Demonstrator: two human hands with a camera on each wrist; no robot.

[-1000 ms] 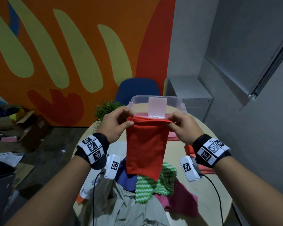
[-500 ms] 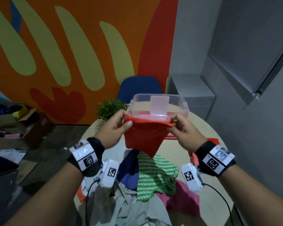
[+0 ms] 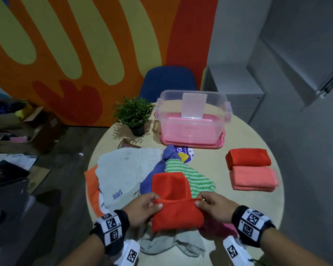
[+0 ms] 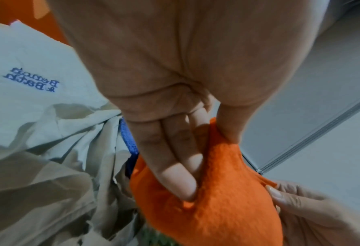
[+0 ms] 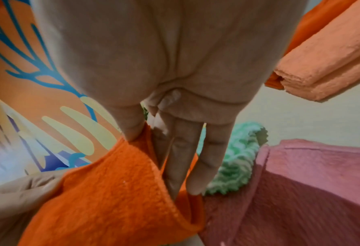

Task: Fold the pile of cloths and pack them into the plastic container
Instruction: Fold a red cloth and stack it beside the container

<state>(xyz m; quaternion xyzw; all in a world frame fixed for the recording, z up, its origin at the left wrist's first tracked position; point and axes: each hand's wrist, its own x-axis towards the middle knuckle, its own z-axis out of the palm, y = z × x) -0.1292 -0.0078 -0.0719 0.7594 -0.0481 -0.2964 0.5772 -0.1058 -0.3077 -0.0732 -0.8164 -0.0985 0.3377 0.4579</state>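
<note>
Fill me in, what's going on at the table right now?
A person is folding a red cloth on top of the cloth pile, with the left hand and right hand each pinching one end of the fold. Two folded cloths lie side by side on the table to the right. The plastic container at the far side holds no cloths yet.

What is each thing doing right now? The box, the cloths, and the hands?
plastic container: open, lid under it
red cloth: half folded, held by both hands
left hand: pinching red cloth
right hand: pinching red cloth
folded red cloth: folded, on table
folded coral cloth: folded, on table
pile of cloths: unfolded
</note>
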